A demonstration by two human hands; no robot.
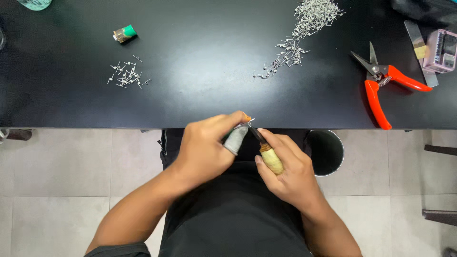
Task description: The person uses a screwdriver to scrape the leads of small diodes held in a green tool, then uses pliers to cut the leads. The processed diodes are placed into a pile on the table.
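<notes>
My left hand pinches a small metal pin between thumb and forefinger, just below the black table's front edge. A grey fabric guard covers one of its fingers. My right hand grips a small tool with a pale wooden handle and a dark thin blade whose tip meets the pin. Both hands are over my lap, close together and touching at the pin.
On the black table lie a big heap of metal pins at the back right, a small pile of pins at the left, a green-capped little object, orange-handled shears and a pink device. A round black bin stands below.
</notes>
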